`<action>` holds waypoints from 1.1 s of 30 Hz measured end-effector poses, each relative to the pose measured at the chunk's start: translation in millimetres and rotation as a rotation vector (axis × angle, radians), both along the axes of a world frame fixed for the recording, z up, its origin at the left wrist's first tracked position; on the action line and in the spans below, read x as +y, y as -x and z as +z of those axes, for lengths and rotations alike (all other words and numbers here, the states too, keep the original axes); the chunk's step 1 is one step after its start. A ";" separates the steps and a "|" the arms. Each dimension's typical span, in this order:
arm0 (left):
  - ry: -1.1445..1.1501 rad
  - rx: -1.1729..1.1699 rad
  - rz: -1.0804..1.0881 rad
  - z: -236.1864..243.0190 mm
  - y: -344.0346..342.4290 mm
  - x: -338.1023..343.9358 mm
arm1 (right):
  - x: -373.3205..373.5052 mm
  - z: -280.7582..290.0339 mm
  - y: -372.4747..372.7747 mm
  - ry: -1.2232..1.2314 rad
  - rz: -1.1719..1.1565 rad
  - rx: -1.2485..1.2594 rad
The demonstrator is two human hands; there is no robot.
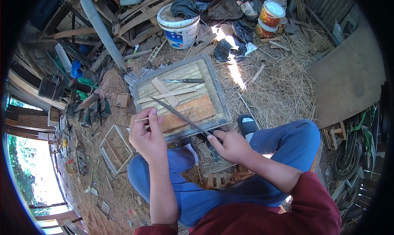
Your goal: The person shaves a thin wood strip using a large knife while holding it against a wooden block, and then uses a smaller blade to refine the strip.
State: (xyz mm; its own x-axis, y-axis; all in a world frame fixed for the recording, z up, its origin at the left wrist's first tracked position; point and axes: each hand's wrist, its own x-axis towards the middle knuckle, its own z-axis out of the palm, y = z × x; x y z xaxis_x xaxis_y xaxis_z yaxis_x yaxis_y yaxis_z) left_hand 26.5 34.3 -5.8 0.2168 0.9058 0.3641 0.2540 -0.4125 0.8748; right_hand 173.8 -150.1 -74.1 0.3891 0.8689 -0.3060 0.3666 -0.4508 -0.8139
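Note:
Between the thumb and fingers of my left hand (pixel 147 134) a thin wooden stick (pixel 142 119) is pinched, over the near left part of a framed slatted panel (pixel 219 91). My right hand (pixel 230 145) is closed round the near end of a long, narrow dark blade (pixel 180 115), which slants up and left across the panel; any handle is hidden in the fist. Beneath the blade lies a brown board (pixel 203 107). Farther back on the panel are a black-handled knife (pixel 192 80), a short flat piece of wood (pixel 160 86) and a long pale strip (pixel 186 90).
A small slatted wooden frame (pixel 107 152) stands left of my knees. Behind the panel are a white bucket (pixel 179 33), stacked paint cans (pixel 271 14) and black plastic bags (pixel 225 50). Scrap timber (pixel 102 31) is piled at the back left, with a large sheet (pixel 351 70) at the right.

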 end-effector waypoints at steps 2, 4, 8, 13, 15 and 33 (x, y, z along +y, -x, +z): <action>-0.008 -0.020 -0.014 -5.1 0.6 -0.8 | -3.1 3.2 1.1 0.008 0.027 -0.112; -0.033 -0.015 -0.033 -4.3 -3.6 -3.7 | -6.7 -20.0 -8.9 0.066 -0.002 -0.062; -0.023 -0.019 -0.021 2.3 -4.4 -2.9 | -1.8 -17.4 -15.5 0.084 -0.057 0.003; 0.000 -0.059 -0.001 -3.3 -7.8 -4.0 | -7.3 -45.9 -17.9 0.114 -0.048 -0.062; 0.018 -0.090 0.021 -0.6 -5.7 -3.9 | -2.5 -32.6 -18.7 0.093 -0.074 -0.027; 0.047 -0.073 0.004 -6.3 10.7 9.5 | 4.8 -34.6 -17.3 0.081 -0.051 -0.022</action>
